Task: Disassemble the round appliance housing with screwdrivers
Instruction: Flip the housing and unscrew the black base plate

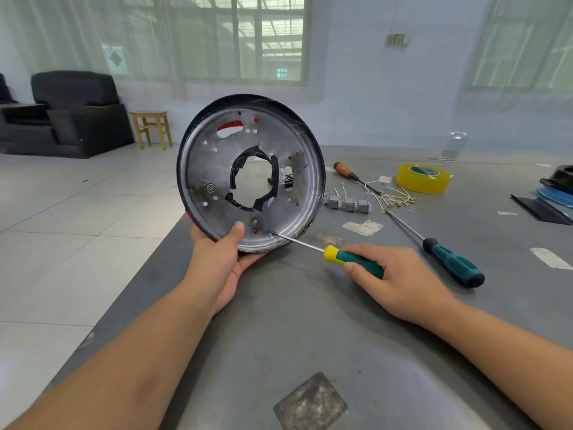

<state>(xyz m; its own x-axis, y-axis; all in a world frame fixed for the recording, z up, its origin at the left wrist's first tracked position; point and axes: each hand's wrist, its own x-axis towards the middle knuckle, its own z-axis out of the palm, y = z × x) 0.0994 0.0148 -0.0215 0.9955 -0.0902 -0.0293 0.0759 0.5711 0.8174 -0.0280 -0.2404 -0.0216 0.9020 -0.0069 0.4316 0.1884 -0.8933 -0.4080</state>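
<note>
The round appliance housing [204,169] is a silver metal disc with a black rim and a large central hole edged in black tape. It stands tilted on its edge near the table's left side, its inner face toward me. My left hand [221,259] grips its lower rim, thumb on the metal. My right hand [393,280] holds a green and yellow screwdriver [350,259]; its tip rests on a small screw [270,234] at the disc's lower edge.
On the grey table [310,321] lie a second green screwdriver [449,262], an orange-handled screwdriver [347,171], a yellow tape roll [423,178], grey connectors [348,203] with loose wires, and dark items [555,193] at the right edge. A sofa and stool stand beyond.
</note>
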